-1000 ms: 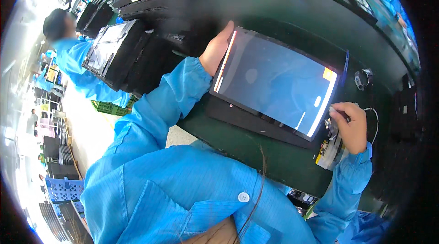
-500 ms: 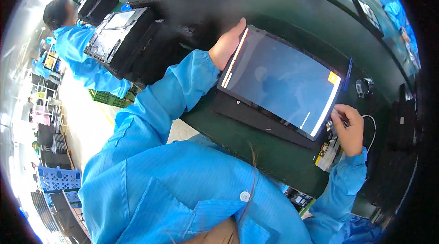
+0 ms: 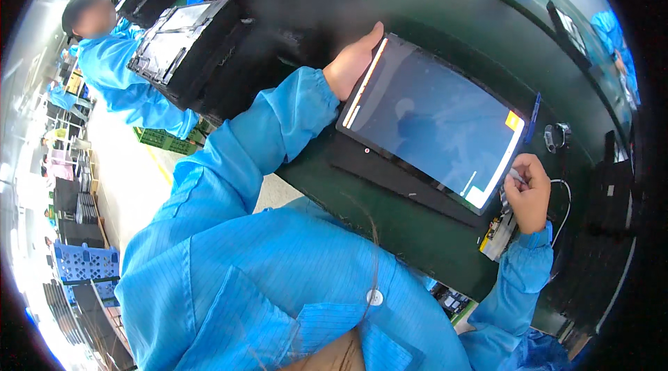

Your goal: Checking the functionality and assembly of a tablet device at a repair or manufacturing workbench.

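A tablet [image 3: 431,121] with a lit dark blue screen lies tilted over the bench, partly on a black pad [image 3: 396,180]. My left hand [image 3: 353,65] grips its left edge, the thumb along the rim and the other fingers hidden beneath. By the tablet's lower right edge, my right hand [image 3: 530,194] pinches a small white cable plug [image 3: 515,175]. A white cable [image 3: 569,197] curves out behind that hand. Just below the fingers lies a small circuit board [image 3: 497,235] with yellow and silver parts. Whether the plug touches the tablet's edge I cannot tell.
A blue pen [image 3: 534,117] and a small clear-and-metal item [image 3: 554,136] lie right of the tablet. Black trays [image 3: 209,58] are stacked at the far left, where a co-worker in blue [image 3: 115,65] sits. Dark equipment [image 3: 609,190] borders the right side.
My right fingers have shifted slightly up and the white plug between them now shows. The left hand keeps its grip on the tablet. The co-worker's head has turned.
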Action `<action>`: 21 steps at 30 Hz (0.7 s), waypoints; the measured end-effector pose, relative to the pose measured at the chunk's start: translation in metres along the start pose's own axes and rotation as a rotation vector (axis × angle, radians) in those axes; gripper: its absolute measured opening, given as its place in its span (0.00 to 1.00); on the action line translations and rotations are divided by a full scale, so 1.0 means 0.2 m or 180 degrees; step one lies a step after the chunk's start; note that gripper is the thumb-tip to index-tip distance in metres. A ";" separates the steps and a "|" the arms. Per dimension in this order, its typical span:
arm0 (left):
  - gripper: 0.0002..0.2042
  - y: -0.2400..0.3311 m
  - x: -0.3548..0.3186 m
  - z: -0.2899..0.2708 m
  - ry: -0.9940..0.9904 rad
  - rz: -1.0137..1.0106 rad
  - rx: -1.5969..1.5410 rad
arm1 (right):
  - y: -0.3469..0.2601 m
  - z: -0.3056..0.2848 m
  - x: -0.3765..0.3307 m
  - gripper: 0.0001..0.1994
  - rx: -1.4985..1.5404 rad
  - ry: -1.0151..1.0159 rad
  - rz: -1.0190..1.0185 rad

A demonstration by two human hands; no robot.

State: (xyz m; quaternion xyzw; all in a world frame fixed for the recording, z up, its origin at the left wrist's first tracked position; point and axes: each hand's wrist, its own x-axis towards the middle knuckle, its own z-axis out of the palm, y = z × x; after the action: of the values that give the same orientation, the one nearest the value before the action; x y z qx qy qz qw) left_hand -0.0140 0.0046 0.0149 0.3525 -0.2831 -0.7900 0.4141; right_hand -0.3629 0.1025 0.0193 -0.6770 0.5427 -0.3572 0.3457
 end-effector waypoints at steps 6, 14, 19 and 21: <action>0.29 0.00 0.01 -0.01 0.0004 0.0011 -0.0012 | 0.05 0.00 0.03 0.12 0.0072 -0.0131 -0.0134; 0.27 0.01 -0.01 0.01 0.0121 0.0125 -0.0008 | 0.13 -0.06 0.06 0.10 -0.0908 0.0600 -0.0290; 0.26 0.00 -0.01 0.01 0.0077 0.0100 0.0100 | -0.04 -0.11 0.06 0.30 -0.1764 0.1400 -0.0546; 0.26 0.00 -0.01 0.03 0.0130 0.0180 0.0152 | -0.13 -0.07 -0.01 0.40 -0.1590 0.1126 -0.0445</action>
State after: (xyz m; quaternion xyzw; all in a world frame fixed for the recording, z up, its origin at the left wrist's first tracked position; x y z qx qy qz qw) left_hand -0.0179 0.0075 0.0192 0.3703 -0.3032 -0.7636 0.4334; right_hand -0.3630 0.1080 0.0493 -0.7040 0.6176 -0.3480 0.0435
